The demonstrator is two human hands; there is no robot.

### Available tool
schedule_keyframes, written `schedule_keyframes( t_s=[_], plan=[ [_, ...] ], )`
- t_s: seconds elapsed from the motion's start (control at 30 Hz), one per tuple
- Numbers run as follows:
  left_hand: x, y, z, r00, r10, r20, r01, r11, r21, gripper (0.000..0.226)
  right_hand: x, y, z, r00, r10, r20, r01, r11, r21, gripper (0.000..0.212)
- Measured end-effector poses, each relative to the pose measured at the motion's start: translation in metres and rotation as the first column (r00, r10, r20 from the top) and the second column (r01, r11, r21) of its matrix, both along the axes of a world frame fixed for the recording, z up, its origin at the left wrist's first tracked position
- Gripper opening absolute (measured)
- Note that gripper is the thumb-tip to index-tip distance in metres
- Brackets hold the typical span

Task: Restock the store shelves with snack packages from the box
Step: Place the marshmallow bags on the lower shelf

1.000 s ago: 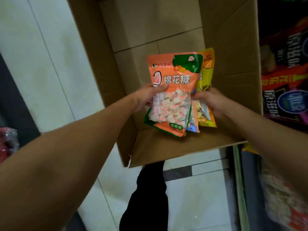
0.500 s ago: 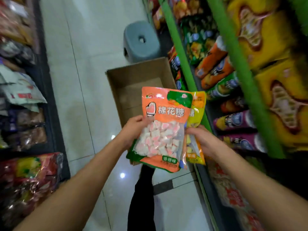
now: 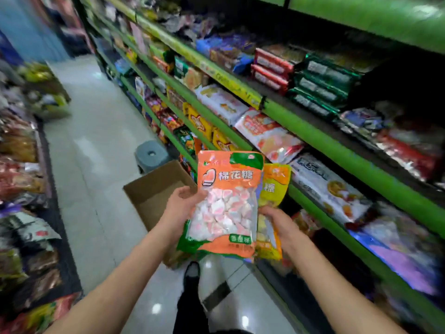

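I hold a small stack of snack packages in front of me, above the aisle floor. The front one is an orange marshmallow bag [image 3: 227, 203] with a clear window of pink and white pieces. A yellow bag [image 3: 274, 186] sticks out behind it on the right. My left hand [image 3: 180, 208] grips the stack's left edge. On the other side, my right hand [image 3: 277, 222] grips the right edge, fingers behind the yellow bag. The open cardboard box [image 3: 154, 189] stands on the floor below and left of the bags. Green-edged shelves [image 3: 337, 150] full of snacks rise to my right.
A grey plastic stool [image 3: 150, 154] stands on the floor just beyond the box. More snack racks [image 3: 21, 179] line the left side of the narrow tiled aisle [image 3: 96, 141]. My dark trouser leg and shoe [image 3: 191, 280] are below the bags.
The bags have been lifted out of the box and held up. My view has swung up from the box interior to the aisle and the right-hand shelves.
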State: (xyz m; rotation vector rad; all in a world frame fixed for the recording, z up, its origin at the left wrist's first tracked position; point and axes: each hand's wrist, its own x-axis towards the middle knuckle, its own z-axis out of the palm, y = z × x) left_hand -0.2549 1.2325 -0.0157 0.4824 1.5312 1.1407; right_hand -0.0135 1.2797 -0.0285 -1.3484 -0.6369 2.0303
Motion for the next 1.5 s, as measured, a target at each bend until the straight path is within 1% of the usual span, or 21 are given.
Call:
schedule_keyframes(
  t_s=[0.03,0.1,0.17,0.2,0.3,0.37,0.43,0.53,0.57,0.67,0.73,0.83,0.93,0.97,1.07,1.13,1.23,1.37,1.43,1.47,1.5],
  plan=[
    [0.017,-0.008,0.013,0.991,-0.059,0.120,0.061,0.998,-0.020,0.069,0.019,-0.014,0.013,0.999,-0.023,-0.039,0.023,1.000,0.000,0.040],
    [0.049,-0.023,0.038,0.930,-0.184,0.318,0.215,0.974,-0.066,0.048,0.052,-0.039,0.035,0.994,-0.071,-0.088,0.072,0.997,0.010,0.034],
    [0.077,-0.033,0.059,0.873,-0.268,0.408,0.309,0.950,-0.037,0.037,0.079,-0.062,0.052,0.984,-0.116,-0.137,0.119,0.993,0.014,0.032],
    [0.090,-0.039,0.068,0.853,-0.299,0.428,0.335,0.942,-0.009,0.036,0.091,-0.073,0.060,0.978,-0.137,-0.155,0.140,0.990,0.014,0.031],
    [0.122,-0.055,0.086,0.830,-0.316,0.459,0.329,0.943,0.053,0.041,0.126,-0.107,0.073,0.969,-0.180,-0.170,0.183,0.983,0.005,0.031],
    [0.142,-0.064,0.090,0.801,-0.334,0.497,0.359,0.932,0.046,0.044,0.148,-0.125,0.077,0.967,-0.193,-0.169,0.196,0.981,-0.003,0.033],
    [0.164,-0.069,0.094,0.760,-0.367,0.536,0.430,0.903,0.008,0.047,0.167,-0.138,0.084,0.970,-0.194,-0.149,0.196,0.981,-0.004,0.034],
    [0.194,-0.068,0.107,0.704,-0.442,0.555,0.504,0.862,0.048,0.046,0.187,-0.148,0.091,0.962,-0.237,-0.132,0.241,0.970,0.015,0.034],
    [0.204,-0.067,0.111,0.684,-0.469,0.559,0.526,0.848,0.068,0.046,0.193,-0.150,0.090,0.953,-0.251,-0.168,0.258,0.966,0.021,0.031],
    [0.231,-0.066,0.118,0.635,-0.534,0.558,0.587,0.803,0.100,0.047,0.205,-0.157,0.093,0.907,-0.223,-0.357,0.252,0.967,0.038,0.031],
    [0.244,-0.065,0.119,0.634,-0.562,0.531,0.613,0.784,0.098,0.047,0.210,-0.160,0.090,0.884,-0.246,-0.398,0.275,0.961,0.016,0.038],
    [0.247,-0.060,0.119,0.634,-0.580,0.511,0.643,0.763,0.067,0.048,0.217,-0.160,0.083,0.878,-0.291,-0.380,0.316,0.949,0.002,0.055],
    [0.241,-0.052,0.117,0.627,-0.577,0.523,0.653,0.756,0.050,0.051,0.213,-0.156,0.088,0.896,-0.264,-0.358,0.295,0.955,0.035,0.071],
    [0.240,-0.050,0.115,0.618,-0.577,0.534,0.655,0.754,0.057,0.051,0.210,-0.155,0.091,0.899,-0.242,-0.364,0.279,0.959,0.050,0.072],
    [0.242,-0.047,0.111,0.596,-0.587,0.548,0.658,0.748,0.085,0.049,0.202,-0.149,0.094,0.906,-0.223,-0.360,0.283,0.951,0.123,0.065],
    [0.244,-0.046,0.108,0.606,-0.591,0.533,0.651,0.753,0.095,0.052,0.201,-0.144,0.098,0.915,-0.235,-0.327,0.309,0.931,0.196,0.062],
    [0.242,-0.046,0.100,0.626,-0.571,0.531,0.619,0.778,0.107,0.051,0.199,-0.135,0.105,0.921,-0.252,-0.295,0.322,0.922,0.216,0.055],
    [0.228,-0.042,0.083,0.600,-0.525,0.604,0.534,0.825,0.187,0.042,0.197,-0.125,0.107,0.962,-0.222,-0.158,0.256,0.937,0.240,0.054],
    [0.220,-0.035,0.082,0.597,-0.517,0.613,0.494,0.839,0.227,0.042,0.206,-0.116,0.106,0.967,-0.194,-0.165,0.230,0.942,0.244,0.052],
    [0.217,-0.031,0.083,0.598,-0.510,0.618,0.478,0.846,0.236,0.042,0.213,-0.112,0.104,0.970,-0.222,-0.100,0.241,0.934,0.264,0.048],
    [0.214,-0.027,0.085,0.597,-0.505,0.624,0.464,0.851,0.246,0.042,0.224,-0.107,0.101,0.955,-0.292,0.052,0.264,0.917,0.299,0.042]
  ],
)
